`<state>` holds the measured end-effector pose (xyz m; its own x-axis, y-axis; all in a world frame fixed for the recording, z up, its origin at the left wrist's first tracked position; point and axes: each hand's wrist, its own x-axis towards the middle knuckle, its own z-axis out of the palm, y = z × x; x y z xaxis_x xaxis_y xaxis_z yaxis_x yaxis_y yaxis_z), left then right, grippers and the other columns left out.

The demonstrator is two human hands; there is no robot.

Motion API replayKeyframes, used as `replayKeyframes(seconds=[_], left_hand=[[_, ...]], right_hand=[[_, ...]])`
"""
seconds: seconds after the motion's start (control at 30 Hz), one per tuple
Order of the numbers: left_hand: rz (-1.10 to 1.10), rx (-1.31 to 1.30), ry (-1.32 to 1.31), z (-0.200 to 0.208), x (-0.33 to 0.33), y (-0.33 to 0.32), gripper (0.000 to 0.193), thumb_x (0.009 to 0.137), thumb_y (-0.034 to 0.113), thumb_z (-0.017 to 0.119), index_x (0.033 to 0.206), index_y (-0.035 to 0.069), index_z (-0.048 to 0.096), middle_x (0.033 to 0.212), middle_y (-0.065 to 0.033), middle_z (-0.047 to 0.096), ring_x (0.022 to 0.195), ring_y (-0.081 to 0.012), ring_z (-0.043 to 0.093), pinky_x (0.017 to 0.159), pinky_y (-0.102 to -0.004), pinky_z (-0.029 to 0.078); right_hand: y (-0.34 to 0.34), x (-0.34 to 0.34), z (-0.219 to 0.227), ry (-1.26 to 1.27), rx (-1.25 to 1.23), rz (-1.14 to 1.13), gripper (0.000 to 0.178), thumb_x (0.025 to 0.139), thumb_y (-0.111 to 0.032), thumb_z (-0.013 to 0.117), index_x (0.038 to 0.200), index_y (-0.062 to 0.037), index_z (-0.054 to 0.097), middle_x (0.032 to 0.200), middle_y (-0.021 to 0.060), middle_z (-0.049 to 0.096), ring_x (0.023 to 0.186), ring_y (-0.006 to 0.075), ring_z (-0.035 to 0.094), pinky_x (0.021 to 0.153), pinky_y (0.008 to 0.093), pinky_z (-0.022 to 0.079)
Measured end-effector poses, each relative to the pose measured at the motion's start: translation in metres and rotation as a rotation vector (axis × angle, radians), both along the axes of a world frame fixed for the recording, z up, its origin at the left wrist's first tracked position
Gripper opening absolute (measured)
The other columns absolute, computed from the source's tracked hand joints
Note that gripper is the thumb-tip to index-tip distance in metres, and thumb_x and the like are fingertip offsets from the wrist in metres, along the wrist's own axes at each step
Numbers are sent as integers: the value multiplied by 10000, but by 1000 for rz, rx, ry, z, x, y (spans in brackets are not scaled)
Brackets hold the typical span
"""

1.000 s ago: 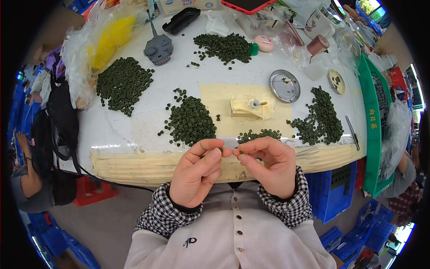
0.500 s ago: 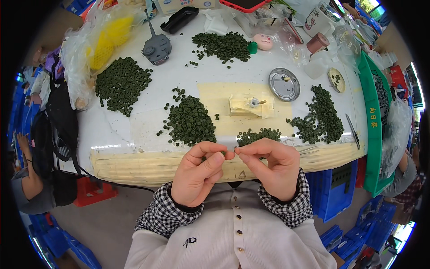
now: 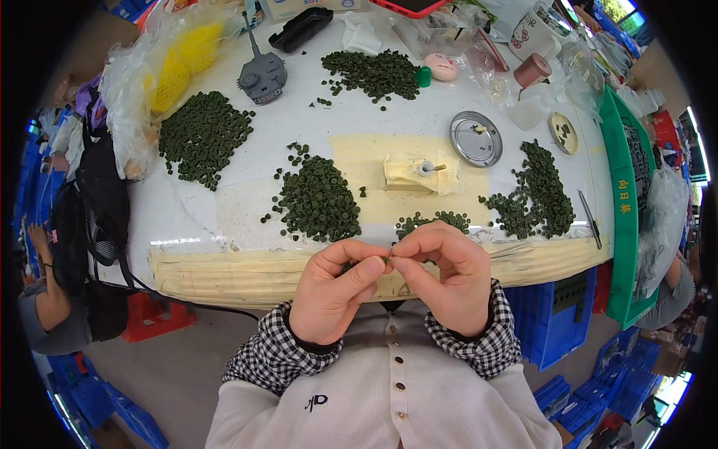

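My left hand [image 3: 336, 288] is closed over the table's front edge, its thumb and forefinger pinching a small dark green round part [image 3: 387, 260]. The fingertips of my right hand [image 3: 449, 280] press together and meet the left ones at that part. Whatever the right fingers pinch is too small and too covered to make out. Just beyond the hands lies a small pile of green wheel-like parts [image 3: 432, 221], partly hidden by my right hand. A bigger pile of such parts [image 3: 318, 198] is to the left of it.
A taped block with a peg [image 3: 420, 176] stands mid-table. More green parts lie in piles at far left [image 3: 206, 140], back [image 3: 372, 73] and right [image 3: 544, 191]. Around them are a grey model tank turret [image 3: 262, 77], a round metal lid [image 3: 476, 139], tweezers [image 3: 589, 218] and a green crate [image 3: 622, 217].
My right hand has shifted slightly left, and its fingertips now touch the left hand's at the small green part. My left hand has barely moved.
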<state>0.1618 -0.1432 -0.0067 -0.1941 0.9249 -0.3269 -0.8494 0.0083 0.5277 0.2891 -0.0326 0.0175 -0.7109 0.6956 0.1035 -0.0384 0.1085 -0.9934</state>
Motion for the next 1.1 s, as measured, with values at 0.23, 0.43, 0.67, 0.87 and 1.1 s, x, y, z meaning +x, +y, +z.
replayKeyframes(seconds=[0.23,0.43,0.67,0.87,1.1], left_hand=[[53,-24,21,-2,2,1,79,878,40,583,950,29,616,847,-20,615,570,-31,375,493,-175,295],[89,0,15,0,3,1,72,876,40,588,940,30,619,829,-8,602,564,-32,372,492,-177,289],[68,-17,-58,1,2,1,81,899,82,571,957,43,610,798,7,587,558,-32,357,487,-179,286],[-39,-26,-114,2,-3,2,128,936,173,525,969,70,593,674,59,452,537,-26,296,511,-194,290],[-173,41,-145,1,-4,0,111,915,116,554,927,24,613,842,-18,602,586,-31,387,494,-172,305]], right_hand=[[-3,-3,-4,-10,87,-26,104,750,43,645,852,34,631,831,90,617,735,146,610,652,241,488],[-10,-6,-3,0,85,-88,115,745,51,648,858,35,635,819,92,619,717,144,609,645,239,484],[-7,-7,-3,36,346,-54,153,729,72,655,878,38,641,839,109,622,731,191,613,634,269,497],[-9,-10,-2,59,558,-69,185,703,71,679,875,6,653,837,108,619,735,192,607,627,278,492],[1,2,-3,61,217,66,176,692,41,708,849,-16,653,811,82,586,717,186,570,643,265,459]])
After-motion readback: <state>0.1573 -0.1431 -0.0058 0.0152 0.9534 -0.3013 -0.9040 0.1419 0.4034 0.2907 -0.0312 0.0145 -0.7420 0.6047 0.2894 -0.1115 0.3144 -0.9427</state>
